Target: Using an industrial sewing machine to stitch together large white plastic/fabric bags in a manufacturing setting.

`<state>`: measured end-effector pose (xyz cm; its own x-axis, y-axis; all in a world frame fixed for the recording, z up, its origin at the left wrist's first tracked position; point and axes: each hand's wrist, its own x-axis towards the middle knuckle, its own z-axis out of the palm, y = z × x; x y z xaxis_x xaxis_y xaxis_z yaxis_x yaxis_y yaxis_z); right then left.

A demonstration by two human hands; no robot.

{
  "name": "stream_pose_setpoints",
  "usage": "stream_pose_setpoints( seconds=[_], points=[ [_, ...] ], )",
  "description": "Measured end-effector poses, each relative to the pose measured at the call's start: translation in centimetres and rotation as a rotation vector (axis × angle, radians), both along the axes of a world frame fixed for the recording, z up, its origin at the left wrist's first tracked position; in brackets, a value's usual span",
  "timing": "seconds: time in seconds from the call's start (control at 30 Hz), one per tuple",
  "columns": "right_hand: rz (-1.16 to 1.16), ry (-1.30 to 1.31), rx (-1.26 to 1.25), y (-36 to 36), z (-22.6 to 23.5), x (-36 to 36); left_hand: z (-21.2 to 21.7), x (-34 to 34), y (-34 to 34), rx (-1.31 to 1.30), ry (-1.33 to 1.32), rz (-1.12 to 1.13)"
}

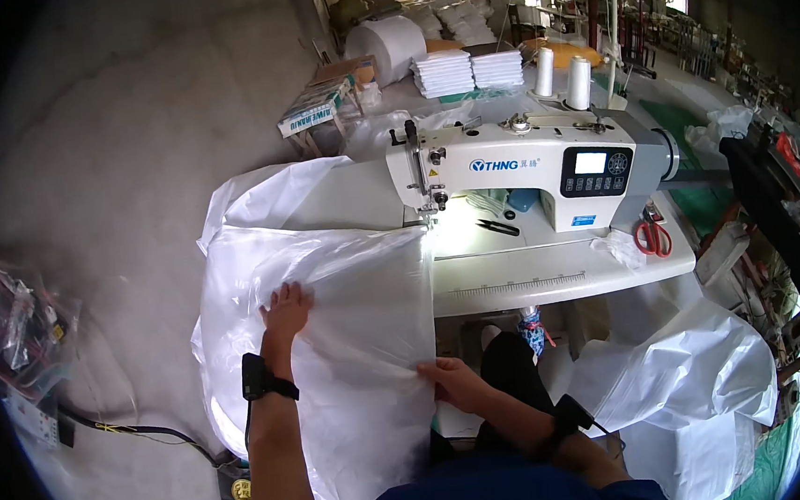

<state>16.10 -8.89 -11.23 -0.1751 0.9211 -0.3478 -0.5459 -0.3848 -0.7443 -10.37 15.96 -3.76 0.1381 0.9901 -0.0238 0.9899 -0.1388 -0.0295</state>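
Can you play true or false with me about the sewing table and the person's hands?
1. The left hand lies flat on the clear plastic sheet. True.
2. The right hand holds the red-handled scissors. False: it pinches the sheet's edge; the scissors lie on the table, right of the sewing machine.
3. Two thread cones stand behind the machine. True.
4. The plastic sheet is black. False: it is clear and whitish.
5. Both wrists wear a dark band. True.
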Motion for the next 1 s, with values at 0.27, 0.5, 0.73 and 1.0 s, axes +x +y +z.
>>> stream_pose_setpoints(
  seconds=[0.27, 0.5, 0.73, 1.0],
  points=[
    [-0.393, -0.826, 0.183, 6.2, 1.3, 0.2, 0.0, 14.0, -6.5, 0.130, -0.816, -0.795],
    [-0.428, -0.773, 0.224, 5.0, 1.8, 1.1, -4.8, 13.9, -1.5, 0.447, -0.397, -0.443],
    [-0.301, -0.322, 0.051, 3.8, 1.6, 2.3, -0.9, 7.4, 1.1, 0.275, -0.130, 0.067],
    [-0.276, -0.405, 0.089, 4.9, 0.6, 1.0, -1.5, 14.0, -11.6, -0.076, -0.665, -0.407]
  ],
)
